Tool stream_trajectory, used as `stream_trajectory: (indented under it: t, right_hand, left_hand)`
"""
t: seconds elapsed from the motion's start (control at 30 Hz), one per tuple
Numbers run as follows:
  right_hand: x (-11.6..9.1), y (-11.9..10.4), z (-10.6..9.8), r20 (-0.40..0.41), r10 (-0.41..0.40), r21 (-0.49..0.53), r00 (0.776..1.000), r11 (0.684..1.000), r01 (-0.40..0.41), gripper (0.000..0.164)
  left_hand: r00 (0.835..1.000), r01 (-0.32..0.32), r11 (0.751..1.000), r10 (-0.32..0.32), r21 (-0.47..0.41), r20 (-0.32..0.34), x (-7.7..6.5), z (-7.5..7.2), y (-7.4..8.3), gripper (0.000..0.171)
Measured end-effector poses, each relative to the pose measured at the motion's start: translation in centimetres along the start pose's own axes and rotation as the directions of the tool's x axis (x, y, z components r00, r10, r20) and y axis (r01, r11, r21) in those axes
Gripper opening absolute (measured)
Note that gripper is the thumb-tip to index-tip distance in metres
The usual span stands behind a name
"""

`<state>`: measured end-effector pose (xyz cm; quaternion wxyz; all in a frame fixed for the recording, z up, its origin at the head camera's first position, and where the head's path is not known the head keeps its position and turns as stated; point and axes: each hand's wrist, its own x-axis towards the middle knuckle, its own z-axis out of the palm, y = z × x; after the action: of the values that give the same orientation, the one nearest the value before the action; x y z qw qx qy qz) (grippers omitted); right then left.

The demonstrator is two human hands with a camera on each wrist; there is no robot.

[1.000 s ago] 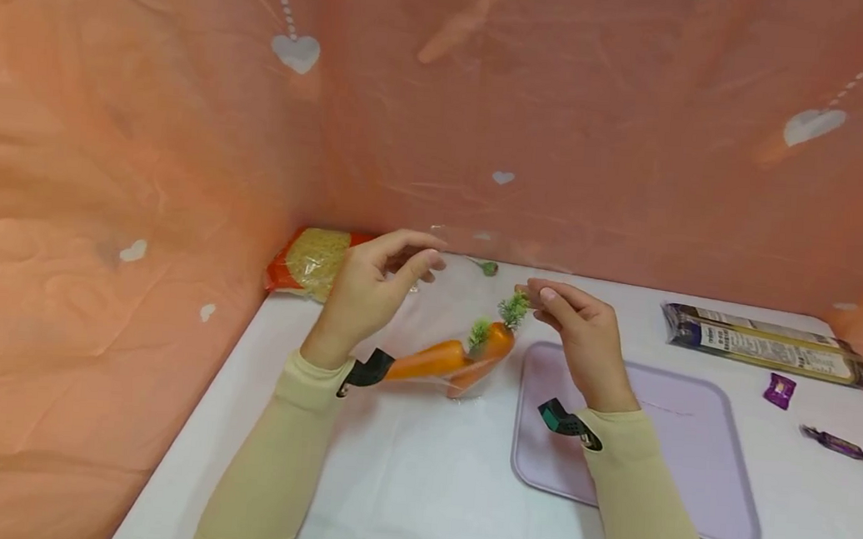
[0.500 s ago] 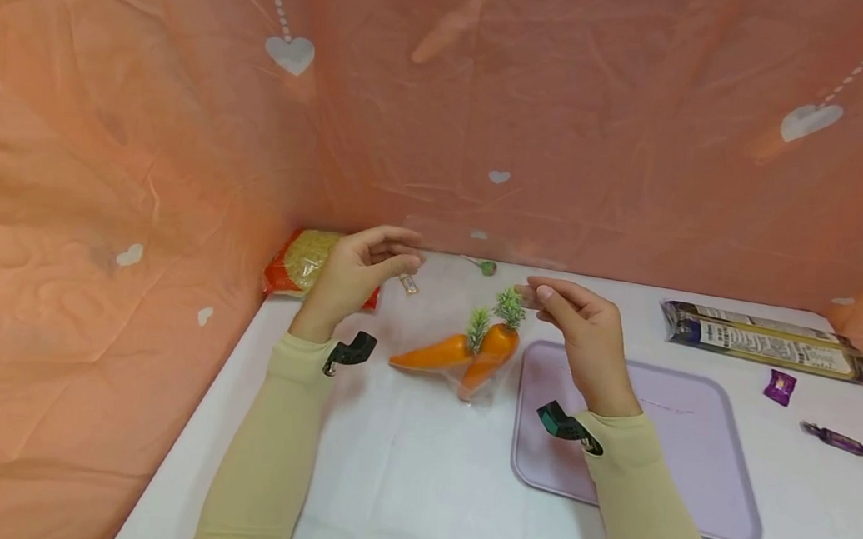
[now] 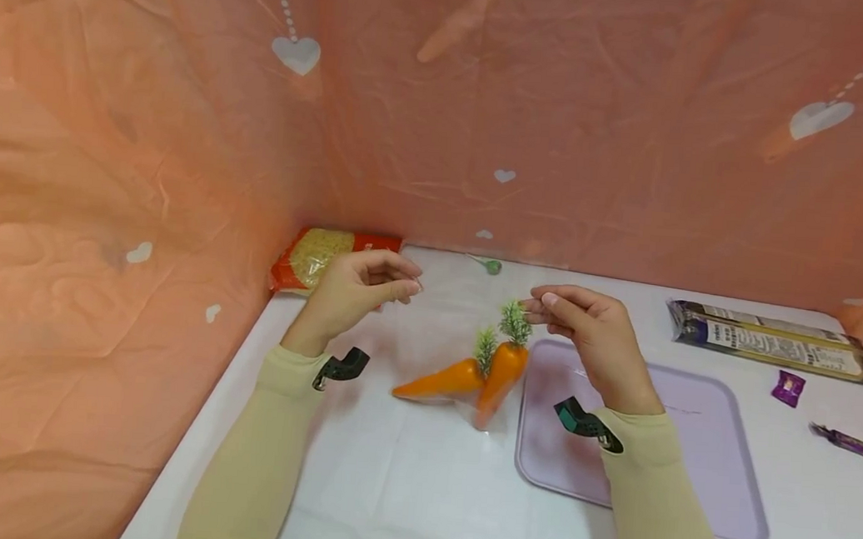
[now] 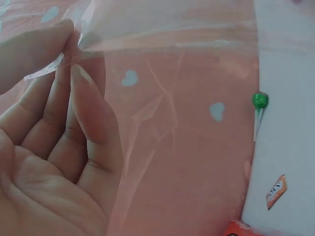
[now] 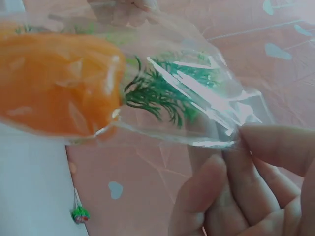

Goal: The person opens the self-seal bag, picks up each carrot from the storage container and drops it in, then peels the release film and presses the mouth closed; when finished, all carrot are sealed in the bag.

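Observation:
Two orange carrots (image 3: 502, 379) with green tops sit inside a clear plastic bag (image 5: 211, 93), which hangs above the white table. With thumb and fingertips, my left hand (image 3: 358, 289) pinches the bag's upper left edge; the left wrist view shows the film (image 4: 157, 29) stretching away from those fingers. At the opposite upper corner, my right hand (image 3: 595, 335) pinches the film close to the leafy tops (image 5: 167, 91). One carrot points down and the other slants out to the left. Being transparent, the bag has a faint outline in the head view.
A lilac tray (image 3: 640, 514) lies beneath the right forearm. Behind the left hand is a red pasta bag (image 3: 319, 257). A green lollipop (image 3: 492, 266) and a small packet (image 4: 276, 191) lie at the back. Long noodle packs (image 3: 779, 344) and purple candies (image 3: 789, 388) are at right.
My left hand has moved left, away from the right hand, drawing the bag's top wider. The carrots have swung and hang slightly lower. The right hand stays nearly in place.

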<state>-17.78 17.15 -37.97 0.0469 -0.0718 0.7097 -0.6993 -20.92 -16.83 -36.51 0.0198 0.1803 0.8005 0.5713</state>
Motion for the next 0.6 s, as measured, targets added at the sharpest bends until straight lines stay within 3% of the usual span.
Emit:
stream_trajectory:
  t: [0.3,0.6]
  right_hand:
    - [0.0,0.4,0.6,-0.075,-0.001,-0.042,0.997,0.999,-0.002,0.039]
    - [0.1,0.6,0.9,-0.082,-0.07,-0.041,0.994,0.997,0.067,0.039]
  left_hand:
    - [1.0,0.008,1.0,-0.008,0.009,-0.015,0.4,0.3,-1.4,0.022]
    - [0.995,-0.062,0.995,0.055,-0.079,-0.082,0.5,0.3,-1.5,0.025]
